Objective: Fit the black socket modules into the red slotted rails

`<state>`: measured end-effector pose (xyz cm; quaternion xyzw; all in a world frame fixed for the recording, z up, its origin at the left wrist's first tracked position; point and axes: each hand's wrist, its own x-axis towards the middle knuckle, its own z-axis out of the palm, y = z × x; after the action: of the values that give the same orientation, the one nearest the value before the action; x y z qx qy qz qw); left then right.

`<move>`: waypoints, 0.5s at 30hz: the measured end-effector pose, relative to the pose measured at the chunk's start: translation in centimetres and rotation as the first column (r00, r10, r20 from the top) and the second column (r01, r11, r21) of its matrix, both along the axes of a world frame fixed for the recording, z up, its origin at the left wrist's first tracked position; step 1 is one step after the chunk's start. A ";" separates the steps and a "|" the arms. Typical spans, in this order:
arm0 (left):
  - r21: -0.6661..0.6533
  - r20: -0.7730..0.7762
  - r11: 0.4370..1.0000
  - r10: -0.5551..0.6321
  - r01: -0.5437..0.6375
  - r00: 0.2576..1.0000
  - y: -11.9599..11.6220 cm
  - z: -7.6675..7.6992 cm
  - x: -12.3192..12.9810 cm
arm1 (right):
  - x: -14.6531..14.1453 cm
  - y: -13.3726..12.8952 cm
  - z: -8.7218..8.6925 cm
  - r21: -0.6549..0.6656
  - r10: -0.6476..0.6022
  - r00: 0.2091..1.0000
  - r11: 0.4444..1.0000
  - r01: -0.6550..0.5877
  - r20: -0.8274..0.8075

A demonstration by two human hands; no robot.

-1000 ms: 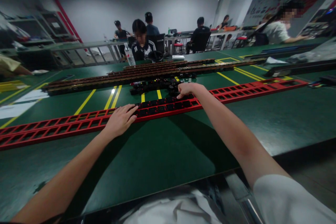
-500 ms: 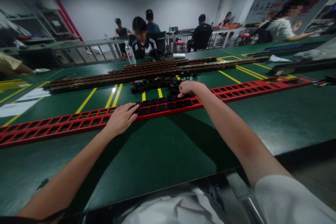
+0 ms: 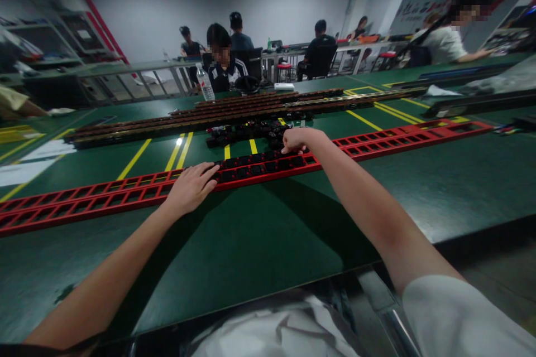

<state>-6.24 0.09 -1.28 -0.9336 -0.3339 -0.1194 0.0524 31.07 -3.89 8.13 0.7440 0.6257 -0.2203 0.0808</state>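
A long red slotted frame [image 3: 364,145] lies across the green table [image 3: 251,240]. Small black square parts [image 3: 256,169] fill several openings in its middle. My left hand [image 3: 193,185] rests on the frame at the left end of these parts, fingers stretched out. My right hand [image 3: 297,140] is over the far edge near their right end, its fingers curled down and pinched together. Whatever it may hold is hidden by the fingers. Just beyond the frame lies a pile of loose black parts [image 3: 247,133], close to my right hand.
Long brown-and-black strips [image 3: 176,119] lie farther back. A water bottle [image 3: 205,85] stands behind them. White sheets [image 3: 29,166] are at left, and a dark rail [image 3: 477,105] with clear plastic at right. People sit around the room, one directly opposite [image 3: 226,64].
The view has shifted slightly. Both hands stay in nearly the same places on the red frame, with no clear change in grip.
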 end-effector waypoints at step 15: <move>0.020 0.005 1.000 0.000 -0.001 1.000 0.1 -0.2 0.0 | 0.9 0.2 -0.1 -0.089 0.035 0.997 0.995 -0.040 -0.063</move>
<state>-6.26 0.18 -1.52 -0.9326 -0.3330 -0.1253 0.0610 31.98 -3.70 8.05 0.7206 0.6310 -0.2695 0.0993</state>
